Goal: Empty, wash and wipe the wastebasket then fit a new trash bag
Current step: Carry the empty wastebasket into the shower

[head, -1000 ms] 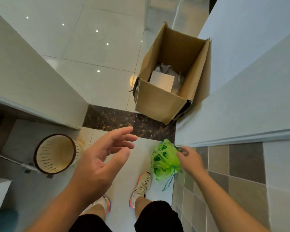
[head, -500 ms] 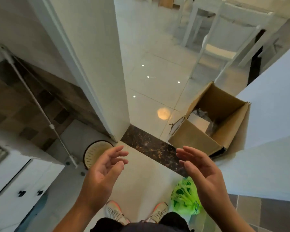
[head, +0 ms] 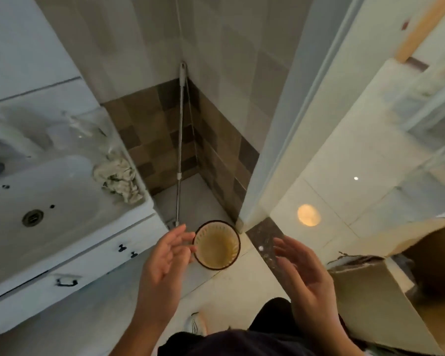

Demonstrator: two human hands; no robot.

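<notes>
A small round wastebasket point(head: 216, 244) with a dark rim and pale slatted walls stands upright on the bathroom floor by the door frame, with no bag or rubbish inside. My left hand point(head: 165, 258) hovers just left of its rim, fingers spread and relaxed, holding nothing. My right hand point(head: 303, 276) is raised to the right of the basket, palm turned inward, fingers straight and empty. The green trash bag is out of view.
A white sink point(head: 36, 201) on a vanity cabinet point(head: 70, 268) fills the left, with a crumpled rag point(head: 118, 179) on its corner. A mop handle point(head: 180, 140) leans in the tiled corner. A cardboard box point(head: 385, 304) sits at the right past the door frame point(head: 275, 155).
My right hand has let go of the green bag, which has left the view. My view has swung left toward the sink and basket, and both hands now flank the basket.
</notes>
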